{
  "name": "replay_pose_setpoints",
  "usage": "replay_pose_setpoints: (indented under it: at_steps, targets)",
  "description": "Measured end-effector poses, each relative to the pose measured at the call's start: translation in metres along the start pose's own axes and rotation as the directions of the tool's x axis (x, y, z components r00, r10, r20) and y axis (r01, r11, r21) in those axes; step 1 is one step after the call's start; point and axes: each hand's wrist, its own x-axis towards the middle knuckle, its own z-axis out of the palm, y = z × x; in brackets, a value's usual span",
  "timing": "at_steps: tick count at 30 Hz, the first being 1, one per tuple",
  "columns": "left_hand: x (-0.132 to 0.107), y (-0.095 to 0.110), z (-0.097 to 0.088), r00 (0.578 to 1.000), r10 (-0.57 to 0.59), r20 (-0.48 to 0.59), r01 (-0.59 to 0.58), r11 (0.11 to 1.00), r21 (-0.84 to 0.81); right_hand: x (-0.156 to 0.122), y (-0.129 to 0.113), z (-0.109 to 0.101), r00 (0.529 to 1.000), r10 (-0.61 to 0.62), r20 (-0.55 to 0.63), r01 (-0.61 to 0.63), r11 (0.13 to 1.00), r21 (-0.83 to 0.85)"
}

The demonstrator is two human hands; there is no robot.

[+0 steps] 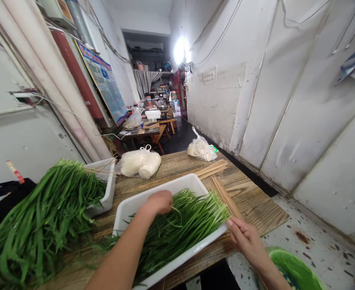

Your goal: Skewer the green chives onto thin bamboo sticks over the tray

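A white tray [129, 205] on the wooden table [256, 205] holds a heap of green chives [183, 225]. My left hand [159, 201] is curled into the chives at the tray's far side, pinching a few stalks. My right hand [245, 237] sits at the tray's right corner with its fingers closed around a thin bamboo skewer, right beside a bundle of bamboo skewers [224, 195] lying on the table.
A large pile of chives [41, 217] spills from a second white tray [108, 189] at left. Two white plastic bags [141, 163] [200, 150] and more skewers [212, 169] lie farther back. A green basin [292, 270] stands on the floor at right. A person sits far down the corridor.
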Motion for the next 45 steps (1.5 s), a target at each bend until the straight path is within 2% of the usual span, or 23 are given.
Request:
replay_pose_setpoints:
  at_steps: [3, 7, 10, 14, 16, 20, 22, 24, 27, 29, 33, 45]
  targets:
    - [0.001, -0.006, -0.012, 0.998, -0.009, -0.062, 0.009, 1.000, 0.008, 0.000, 0.001, -0.001, 1.000, -0.001, -0.004, 0.001, 1.000, -0.008]
    - [0.002, 0.001, -0.017, 0.996, 0.032, -0.085, -0.039, 0.996, -0.086, 0.002, 0.000, -0.001, 1.000, 0.001, -0.004, -0.001, 0.999, -0.033]
    - [0.004, 0.011, -0.008, 0.996, -0.048, -0.078, 0.039, 0.993, -0.114, 0.002, 0.001, -0.001, 1.000, 0.004, 0.002, -0.004, 0.999, -0.032]
    - [0.008, 0.023, 0.016, 0.973, -0.148, -0.180, 0.176, 0.972, 0.153, 0.002, 0.000, 0.000, 1.000, 0.005, 0.003, -0.005, 0.999, -0.044]
    - [0.010, 0.025, 0.026, 0.967, -0.183, -0.179, 0.219, 0.953, 0.211, 0.001, -0.002, 0.000, 1.000, -0.004, 0.002, 0.004, 0.999, -0.050]
    - [0.013, 0.027, 0.032, 0.981, -0.156, -0.119, 0.175, 0.970, 0.169, 0.001, -0.003, -0.001, 1.000, -0.003, 0.019, 0.003, 1.000, -0.014]
    - [0.012, 0.030, 0.031, 0.990, -0.083, -0.112, 0.092, 0.993, 0.069, 0.002, -0.003, -0.001, 1.000, 0.000, 0.020, 0.000, 1.000, -0.003]
    - [0.011, 0.037, 0.031, 0.989, -0.013, -0.148, -0.013, 0.984, -0.176, 0.003, -0.003, -0.001, 1.000, -0.005, 0.028, 0.005, 1.000, -0.004]
    - [0.009, 0.052, 0.035, 0.977, -0.013, -0.211, -0.109, 0.825, -0.555, 0.005, -0.005, -0.001, 0.998, -0.024, 0.051, 0.025, 1.000, -0.015]
    - [0.008, 0.061, 0.039, 0.977, -0.028, -0.210, -0.118, 0.751, -0.650, 0.005, -0.007, 0.000, 0.997, -0.042, 0.057, 0.043, 0.999, -0.021]
    - [0.005, 0.069, 0.046, 0.979, -0.028, -0.200, -0.124, 0.701, -0.703, 0.005, -0.008, 0.001, 0.996, -0.066, 0.054, 0.067, 0.998, -0.017]
    - [0.001, 0.070, 0.047, 0.984, -0.026, -0.175, -0.110, 0.687, -0.718, 0.005, -0.005, 0.003, 0.998, -0.029, 0.050, 0.026, 0.998, 0.053]
